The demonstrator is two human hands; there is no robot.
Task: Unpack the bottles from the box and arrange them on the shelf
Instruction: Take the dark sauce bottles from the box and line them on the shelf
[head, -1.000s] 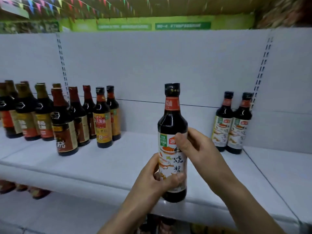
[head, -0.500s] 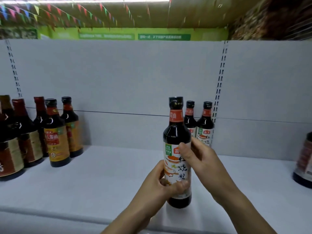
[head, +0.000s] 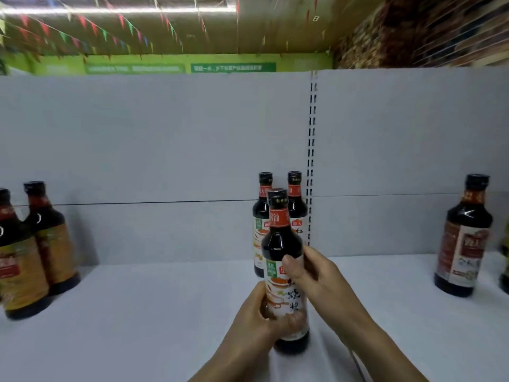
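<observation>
I hold a dark soy-sauce bottle point(head: 283, 244) with a black cap, orange neck band and white label upright over the white shelf point(head: 137, 312). My left hand point(head: 256, 321) grips its lower body from the left. My right hand point(head: 316, 274) grips the label from the right, thumb across the front. Just behind it, two matching bottles point(head: 296, 199) stand side by side against the shelf's back panel, partly hidden by the held bottle. Whether the held bottle's base touches the shelf I cannot tell. No box is in view.
Two yellow-labelled dark bottles point(head: 35, 252) stand at the left edge. A dark bottle with a red-brown label point(head: 465, 241) stands at the far right. A slotted upright point(head: 311, 161) divides the grey back panel. Bare shelf lies between the groups.
My view and both hands moved right and closer to the shelf. The held bottle now sits directly in front of the two matching bottles; most left-hand bottles have left the view.
</observation>
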